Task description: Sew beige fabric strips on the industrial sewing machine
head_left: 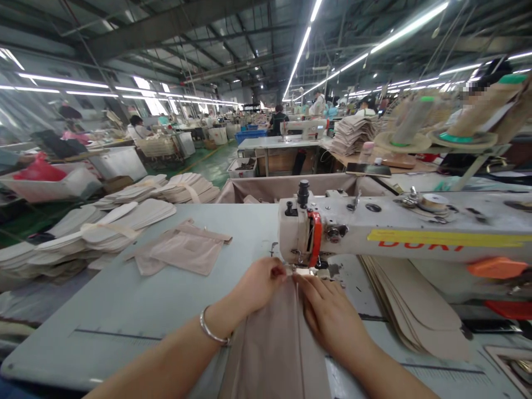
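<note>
A beige fabric piece (274, 343) lies on the sewing table (137, 310) and runs up under the needle of a white sewing machine (374, 227). My left hand (260, 285), with a bracelet on its wrist, is closed, pinching the fabric's far edge just left of the presser foot. My right hand (328, 313) lies on the fabric's right side, fingers pressed together on it and pointing toward the needle. The two hands almost touch at the needle.
Sewn beige pieces (183, 249) lie left of the machine. Stacks of cut beige pieces (108, 221) fill the table's left edge; another stack (415, 310) sits under the machine arm. Thread cones (415, 119) stand at the right. Other workers sit at distant tables.
</note>
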Demonstrator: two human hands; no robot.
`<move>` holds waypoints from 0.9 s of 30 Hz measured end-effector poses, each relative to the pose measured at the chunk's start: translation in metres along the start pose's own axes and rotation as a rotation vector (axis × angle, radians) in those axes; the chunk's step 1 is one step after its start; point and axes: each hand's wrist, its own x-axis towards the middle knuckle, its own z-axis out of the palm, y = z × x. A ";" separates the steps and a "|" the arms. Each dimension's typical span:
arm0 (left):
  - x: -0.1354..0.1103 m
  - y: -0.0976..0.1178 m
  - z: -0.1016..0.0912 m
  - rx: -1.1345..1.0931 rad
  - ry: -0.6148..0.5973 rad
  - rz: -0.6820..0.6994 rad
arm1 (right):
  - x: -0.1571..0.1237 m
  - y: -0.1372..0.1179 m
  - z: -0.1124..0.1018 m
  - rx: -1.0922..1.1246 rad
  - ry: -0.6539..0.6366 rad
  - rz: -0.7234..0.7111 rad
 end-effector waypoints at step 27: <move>-0.003 0.004 0.019 0.209 0.010 0.230 | -0.073 -0.030 -0.010 -0.372 0.049 -0.398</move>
